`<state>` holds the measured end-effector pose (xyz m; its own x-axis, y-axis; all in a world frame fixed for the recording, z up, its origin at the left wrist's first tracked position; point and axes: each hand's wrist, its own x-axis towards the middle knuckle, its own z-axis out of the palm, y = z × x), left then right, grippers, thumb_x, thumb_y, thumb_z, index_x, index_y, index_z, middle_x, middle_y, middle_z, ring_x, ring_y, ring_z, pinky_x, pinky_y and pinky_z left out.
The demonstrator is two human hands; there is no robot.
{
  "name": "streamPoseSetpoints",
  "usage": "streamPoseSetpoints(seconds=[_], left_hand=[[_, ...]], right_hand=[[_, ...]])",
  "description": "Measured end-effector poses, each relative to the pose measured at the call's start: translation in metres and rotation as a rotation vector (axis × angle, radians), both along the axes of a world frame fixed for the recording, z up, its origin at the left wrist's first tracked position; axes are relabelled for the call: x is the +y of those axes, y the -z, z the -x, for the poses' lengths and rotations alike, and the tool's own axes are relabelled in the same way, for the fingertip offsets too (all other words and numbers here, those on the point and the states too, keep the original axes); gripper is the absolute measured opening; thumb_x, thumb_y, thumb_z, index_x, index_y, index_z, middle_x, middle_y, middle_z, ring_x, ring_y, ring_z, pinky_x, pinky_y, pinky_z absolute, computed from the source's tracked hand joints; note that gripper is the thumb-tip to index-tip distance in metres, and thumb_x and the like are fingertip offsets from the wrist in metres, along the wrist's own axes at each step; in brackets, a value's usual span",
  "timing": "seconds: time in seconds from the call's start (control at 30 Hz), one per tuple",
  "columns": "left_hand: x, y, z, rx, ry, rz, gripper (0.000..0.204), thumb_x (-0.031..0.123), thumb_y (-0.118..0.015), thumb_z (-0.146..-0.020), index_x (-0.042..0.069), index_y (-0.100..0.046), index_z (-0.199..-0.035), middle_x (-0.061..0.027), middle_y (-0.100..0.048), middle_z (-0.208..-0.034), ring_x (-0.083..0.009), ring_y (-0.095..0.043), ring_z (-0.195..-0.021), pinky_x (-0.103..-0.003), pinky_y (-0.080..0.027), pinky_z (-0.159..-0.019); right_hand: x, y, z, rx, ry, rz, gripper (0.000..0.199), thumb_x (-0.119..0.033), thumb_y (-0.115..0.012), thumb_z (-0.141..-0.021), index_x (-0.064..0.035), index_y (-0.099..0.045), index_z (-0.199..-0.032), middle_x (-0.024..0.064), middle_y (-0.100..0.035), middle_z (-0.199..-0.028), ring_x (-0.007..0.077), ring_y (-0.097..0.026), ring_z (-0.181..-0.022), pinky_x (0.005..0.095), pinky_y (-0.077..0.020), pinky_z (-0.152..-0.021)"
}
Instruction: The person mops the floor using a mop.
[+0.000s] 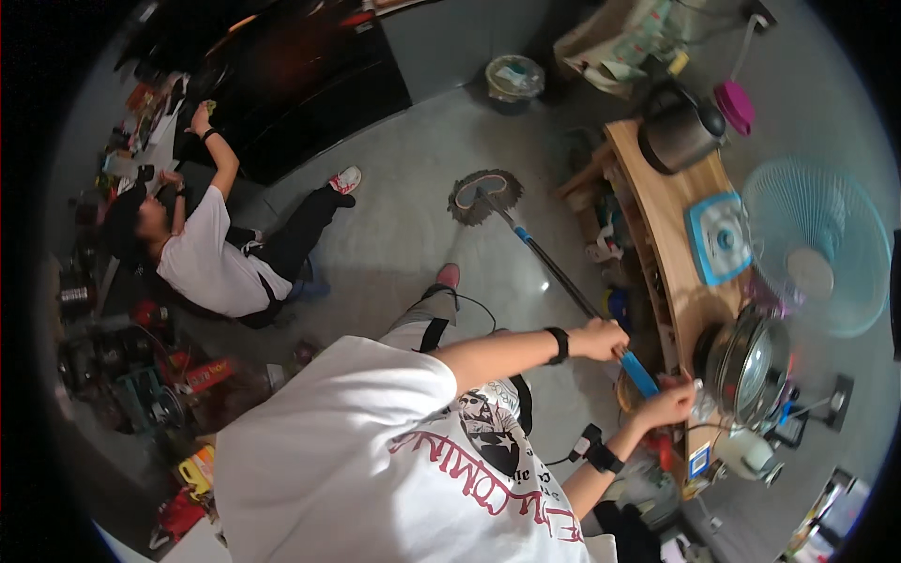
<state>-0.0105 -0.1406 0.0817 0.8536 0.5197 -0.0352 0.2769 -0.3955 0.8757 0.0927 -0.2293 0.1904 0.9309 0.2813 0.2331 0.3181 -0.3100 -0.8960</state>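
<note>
I hold a mop with both hands. Its grey-brown flat head [483, 195] rests on the grey floor [404, 188], and the black handle [556, 270] runs down to the right into a blue grip [641, 374]. My left hand [601, 338], a black band on its wrist, is closed around the handle just above the blue grip. At the top end of the grip, my right hand [668, 405], with a black watch on its wrist, grips the handle close to a wooden table [678, 281]. My foot in a pink shoe [449, 274] stands behind the mop head.
Another person in a white shirt [211, 253] sits on the floor at left, reaching toward a dark cabinet [300, 84]. The wooden table holds a dark kettle [678, 131], a blue-white square device [719, 237] and a lidded pot [746, 361]. Beside it stands a turquoise fan [817, 246]. Tools clutter the left floor [141, 375].
</note>
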Motion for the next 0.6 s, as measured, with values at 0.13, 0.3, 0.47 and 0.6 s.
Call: streamPoseSetpoints(seconds=[0.13,0.3,0.47,0.6], left_hand=[[0.102,0.012,0.076,0.015,-0.156,-0.071,0.017,0.022,-0.066,-0.063,0.013,-0.059,-0.076,-0.0049,-0.059,-0.073,-0.0242,-0.055,-0.078,-0.037,-0.044,-0.062],[0.219,0.042,0.212,-0.285,-0.274,-0.227,0.014,0.018,-0.063,-0.065,0.013,-0.057,-0.077,-0.0035,-0.058,-0.072,-0.0242,-0.055,-0.074,-0.036,-0.043,-0.067],[0.255,0.072,0.334,0.089,-0.240,-0.352,0.019,0.013,-0.060,-0.063,0.010,-0.058,-0.082,-0.0036,-0.057,-0.080,-0.0217,-0.052,-0.082,-0.032,-0.040,-0.075],[0.234,0.061,0.352,-0.121,-0.291,-0.265,0.018,0.013,-0.059,-0.065,0.009,-0.059,-0.083,-0.0043,-0.057,-0.079,-0.0227,-0.051,-0.085,-0.032,-0.039,-0.077]], right_hand=[[0.113,-0.001,0.082,0.021,-0.380,-0.002,0.029,-0.019,-0.043,-0.088,0.0021,-0.062,-0.081,0.0061,-0.060,-0.065,0.0110,-0.053,-0.057,0.0246,-0.0420,-0.053],[0.222,0.029,0.204,-0.031,-0.842,-0.001,0.024,-0.019,-0.050,-0.084,0.0018,-0.061,-0.079,0.0135,-0.060,-0.071,0.0192,-0.056,-0.063,0.0307,-0.0440,-0.058],[0.246,0.084,0.307,-0.179,-1.435,-0.047,0.018,-0.011,-0.054,-0.076,-0.0015,-0.059,-0.090,0.0164,-0.059,-0.089,0.0282,-0.056,-0.085,0.0342,-0.0428,-0.075],[0.240,0.073,0.312,-0.276,-1.606,-0.200,0.014,-0.010,-0.053,-0.078,-0.0002,-0.060,-0.086,0.0155,-0.059,-0.093,0.0291,-0.056,-0.090,0.0344,-0.0419,-0.081]])
